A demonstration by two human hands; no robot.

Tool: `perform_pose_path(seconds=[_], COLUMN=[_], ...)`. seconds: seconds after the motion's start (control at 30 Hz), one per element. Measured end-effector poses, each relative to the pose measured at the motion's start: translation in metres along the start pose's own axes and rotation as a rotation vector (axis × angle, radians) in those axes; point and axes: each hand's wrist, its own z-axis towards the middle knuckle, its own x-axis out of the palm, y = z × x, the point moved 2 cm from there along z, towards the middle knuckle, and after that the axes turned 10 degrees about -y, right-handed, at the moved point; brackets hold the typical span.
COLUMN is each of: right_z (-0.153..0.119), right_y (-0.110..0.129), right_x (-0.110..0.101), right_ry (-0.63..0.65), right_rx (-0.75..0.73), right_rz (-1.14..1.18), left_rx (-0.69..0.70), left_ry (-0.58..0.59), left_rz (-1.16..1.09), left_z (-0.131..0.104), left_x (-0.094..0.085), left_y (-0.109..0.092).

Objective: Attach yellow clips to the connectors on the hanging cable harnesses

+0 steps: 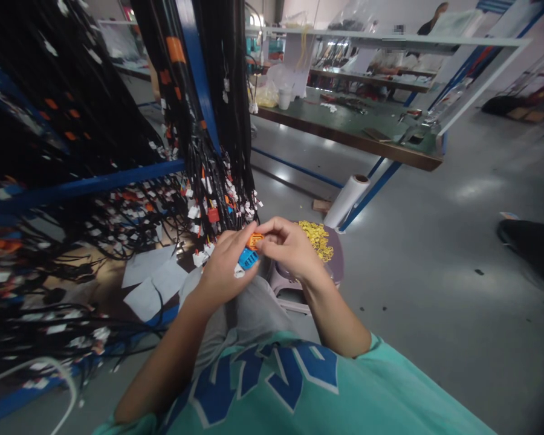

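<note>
Orange plug point(255, 241) and blue plug point(248, 258) are at frame center, both in hand, clear of the floor. Orange sits above and slightly right of blue, ridged face up toward the camera; its long axis looks roughly left-right, ends partly covered by fingers. Blue's long axis slants lower left to upper right, slotted face toward lower right. White piece point(239, 271) just below blue, detail too small to read.

Grip: left hand point(224, 263) grasping blue, fingers along its upper left side. Right hand point(292, 244) has thumb and index pinched on orange's right end; can't tell if anything small is between them.

Right of the hands: stool point(338, 251) with a pile of yellow clips point(316, 238) on it. White roll point(348, 200) leans behind it, near a blue table leg. Left of center: black cables point(236, 90) hang in bundles, plugs at their lower ends. Paper sheets point(154, 284) lie lower left. Upper right: green surface point(344, 121), white cup point(284, 98) near its left end.
</note>
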Motion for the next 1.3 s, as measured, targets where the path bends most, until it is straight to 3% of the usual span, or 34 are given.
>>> perform_pose_path(seconds=[0.17,0.43,0.57,0.8,0.9,1.0,1.07,1.13,1.23,1.3], right_z=[-0.002,-0.002,-0.001,0.004,0.005,0.006,0.01,0.019,0.037,0.048], right_y=[0.0,0.002,-0.002,-0.008,-0.011,-0.014,-0.017,-0.021,-0.039,-0.06], right_x=[-0.001,-0.001,0.001,-0.003,-0.005,-0.01,-0.022,-0.049,-0.116,-0.169], right_ry=[0.002,0.126,0.051,-0.035,-0.037,0.059,0.084,-0.011,-0.353,-0.603], right_rx=[-0.043,-0.152,-0.194,-0.134,-0.114,-0.076,-0.071,-0.115,-0.175,-0.122], right_rz=[0.053,0.01,0.023,0.141,0.169,0.175,0.174,0.175,0.136,0.039], left_rx=[-0.101,-0.256,-0.308,-0.291,-0.283,-0.367,-0.419,-0.434,-0.406,-0.357], left_ry=[0.019,0.059,0.067,-0.105,-0.28,-0.452,-0.47,-0.432,-0.344,-0.297], left_rz=[-0.042,-0.268,-0.417,-0.312,-0.297,-0.355,-0.463,-0.609,-0.738,-0.694], left_z=[0.001,0.0,0.001,0.005,0.002,-0.002,-0.002,0.0,0.005,0.007], left_x=[-0.005,-0.003,-0.001,-0.007,-0.008,-0.008,-0.008,-0.008,-0.01,-0.011], left_y=[0.0,0.006,0.009,0.007,0.005,0.006,0.008,0.01,0.012,0.013])
